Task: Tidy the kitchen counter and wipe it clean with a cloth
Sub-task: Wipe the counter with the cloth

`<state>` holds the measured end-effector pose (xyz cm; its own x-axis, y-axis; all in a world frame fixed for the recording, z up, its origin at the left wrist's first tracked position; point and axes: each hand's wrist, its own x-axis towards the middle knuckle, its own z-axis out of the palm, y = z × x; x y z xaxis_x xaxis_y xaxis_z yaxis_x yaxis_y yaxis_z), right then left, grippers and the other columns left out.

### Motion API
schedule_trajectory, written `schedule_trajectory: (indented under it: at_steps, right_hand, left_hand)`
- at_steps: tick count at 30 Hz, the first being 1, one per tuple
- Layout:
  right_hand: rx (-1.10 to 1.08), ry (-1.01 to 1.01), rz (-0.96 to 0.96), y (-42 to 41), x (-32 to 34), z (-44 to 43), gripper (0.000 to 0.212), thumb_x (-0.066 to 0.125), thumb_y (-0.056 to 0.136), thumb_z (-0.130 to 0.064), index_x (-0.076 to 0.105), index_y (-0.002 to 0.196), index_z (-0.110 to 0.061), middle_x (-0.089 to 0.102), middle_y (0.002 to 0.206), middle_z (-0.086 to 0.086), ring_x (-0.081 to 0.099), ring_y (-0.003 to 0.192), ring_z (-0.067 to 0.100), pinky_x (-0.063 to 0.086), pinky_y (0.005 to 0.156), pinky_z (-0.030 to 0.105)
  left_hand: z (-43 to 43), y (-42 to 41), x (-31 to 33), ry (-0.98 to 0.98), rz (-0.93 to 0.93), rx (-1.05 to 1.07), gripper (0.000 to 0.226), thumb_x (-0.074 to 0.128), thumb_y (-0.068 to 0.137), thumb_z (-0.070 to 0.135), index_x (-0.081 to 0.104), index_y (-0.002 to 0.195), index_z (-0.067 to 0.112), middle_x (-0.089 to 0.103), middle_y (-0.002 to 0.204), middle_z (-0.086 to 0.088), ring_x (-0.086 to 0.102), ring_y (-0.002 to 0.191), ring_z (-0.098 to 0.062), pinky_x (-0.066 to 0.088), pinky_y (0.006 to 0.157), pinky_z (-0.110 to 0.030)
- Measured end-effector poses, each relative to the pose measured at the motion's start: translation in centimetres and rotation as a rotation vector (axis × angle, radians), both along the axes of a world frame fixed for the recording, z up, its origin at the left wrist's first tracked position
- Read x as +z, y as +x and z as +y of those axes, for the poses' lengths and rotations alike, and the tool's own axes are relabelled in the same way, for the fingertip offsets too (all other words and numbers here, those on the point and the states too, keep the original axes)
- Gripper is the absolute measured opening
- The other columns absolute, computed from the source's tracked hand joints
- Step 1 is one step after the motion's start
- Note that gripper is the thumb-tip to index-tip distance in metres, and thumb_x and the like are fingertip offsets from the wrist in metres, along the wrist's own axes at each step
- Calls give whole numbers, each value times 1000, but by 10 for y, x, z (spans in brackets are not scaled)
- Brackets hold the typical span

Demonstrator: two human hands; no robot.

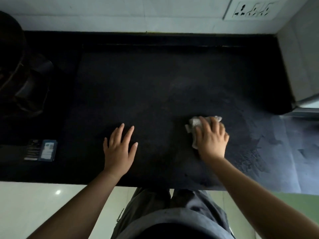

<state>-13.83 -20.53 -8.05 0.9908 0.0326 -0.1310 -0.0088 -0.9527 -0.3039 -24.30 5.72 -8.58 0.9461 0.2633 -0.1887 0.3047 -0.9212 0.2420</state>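
Note:
The black kitchen counter (155, 83) fills the middle of the head view. My right hand (211, 138) presses a crumpled whitish cloth (195, 123) flat onto the counter right of centre; the cloth sticks out past my fingers at the top and left. My left hand (120, 149) lies flat on the counter with fingers spread, holding nothing, about a hand's width left of the cloth. Wet smear marks (262, 149) show on the counter to the right of the cloth.
A dark stove or appliance (22, 83) stands at the far left. A small blue-and-black packet (41, 150) lies near the left front. A grey appliance side (302, 57) stands at the right, a wall socket (252, 8) above. The counter's front edge (69, 182) runs below my wrists.

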Motion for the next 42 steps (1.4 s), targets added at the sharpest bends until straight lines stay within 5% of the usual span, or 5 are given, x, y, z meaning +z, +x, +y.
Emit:
schedule_trajectory:
  at_steps: [4,12,21,27,42]
  right_hand:
    - [-123,57,-9,24,-1,18,41,37,95,-42,45,133,-29,36,144,7,27,131,34,25,101,49]
    - [567,-10,-49,-42,4,-17,42,34,90,-48,51,123,-28,54,129,7,51,114,32,46,86,45]
    - [276,-24,122,-1,8,-33,47,30,96,-46,31,140,-30,24,150,8,21,133,34,22,104,52]
    - [564,-6,76,-34,5,-64,50,25,91,-51,40,134,-31,41,141,5,38,128,34,36,99,52]
    - [157,102,-29,61,-7,71,43,33,95,-46,41,133,-29,31,147,6,25,131,32,25,101,49]
  left_hand:
    - [-27,-20,9,-17,-4,72,59,28,89,51,30,143,27,27,153,-8,28,139,-29,25,108,-58]
    - [-84,-62,5,-9,80,245,65,24,88,50,31,143,18,25,153,-11,23,140,-31,21,107,-59]
    - [-92,-58,7,37,107,261,56,37,94,38,25,145,17,21,155,-13,19,142,-33,22,109,-60]
    - [-107,-59,8,50,121,320,62,34,92,45,26,145,14,20,154,-16,18,142,-35,23,108,-60]
    - [-21,-26,12,124,48,176,63,26,89,51,26,144,20,28,152,-13,28,138,-34,29,106,-58]
